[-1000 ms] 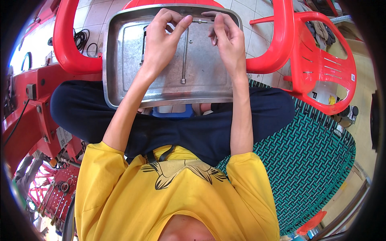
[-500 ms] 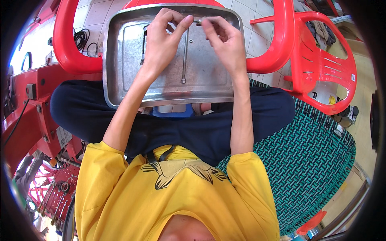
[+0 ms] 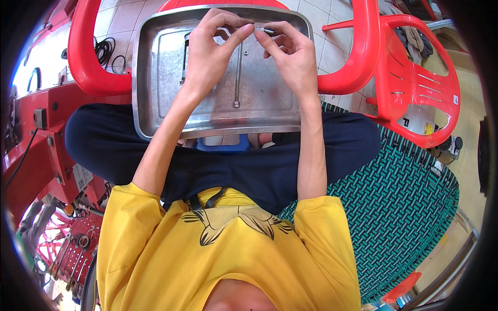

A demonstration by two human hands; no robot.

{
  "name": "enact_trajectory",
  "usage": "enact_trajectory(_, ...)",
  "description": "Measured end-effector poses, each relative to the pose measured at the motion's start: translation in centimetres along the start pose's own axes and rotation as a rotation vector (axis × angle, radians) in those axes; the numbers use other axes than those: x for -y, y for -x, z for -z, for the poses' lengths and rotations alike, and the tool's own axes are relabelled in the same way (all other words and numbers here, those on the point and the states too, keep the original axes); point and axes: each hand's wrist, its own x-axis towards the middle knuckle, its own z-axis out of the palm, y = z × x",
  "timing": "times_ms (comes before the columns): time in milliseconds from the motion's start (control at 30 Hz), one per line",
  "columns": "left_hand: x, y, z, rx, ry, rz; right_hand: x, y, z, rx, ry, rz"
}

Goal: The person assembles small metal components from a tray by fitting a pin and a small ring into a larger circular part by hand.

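head view: shows both hands close together over the metal tray (image 3: 233,128), near the middle of its far edge and slightly toward the far right corner. shows a small bolt (image 3: 267,30) there, above the tray floor, pinched between thumb and forefinger of the right hand (image 3: 294,54). left hand (image 3: 211,44) just beside, thumb and forefinger nearly together at the tips; cannot tell whether gripping the bolt's hidden end.

looks like fine fingertip work on the bolt, perhaps turning it; seems to call next for a steady hold on one side and small, light turns on the other.

runs crosswise, long axis roughly parallel to the far edge, visible end pointing to the right edge and slightly nearward.

also in the tray: a long rod (image 3: 238,78) pointing from far edge to near edge, thicker at the near end; just right of it, a loose nut (image 3: 246,52); toward the left edge, a dark part (image 3: 185,54), partly hidden by the left hand.
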Motion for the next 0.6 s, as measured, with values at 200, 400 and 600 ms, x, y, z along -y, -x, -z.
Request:
enact_trajectory(200, -0.8, 0.0, 0.3, 0.043, 0.073, 0.048, -0.4, -0.1, 0.1, 0.011, 0.019, 0.051)
enact_trajectory(400, -0.9, 0.0, 0.7, 0.09, 0.039, 0.056, -0.5, -0.1, 0.1, 0.019, -0.005, 0.03)
enact_trajectory(600, -0.6, 0.2, -0.3, -0.011, 0.103, 0.163, -0.7, -0.4, 0.0, -0.089, -0.046, 0.113)
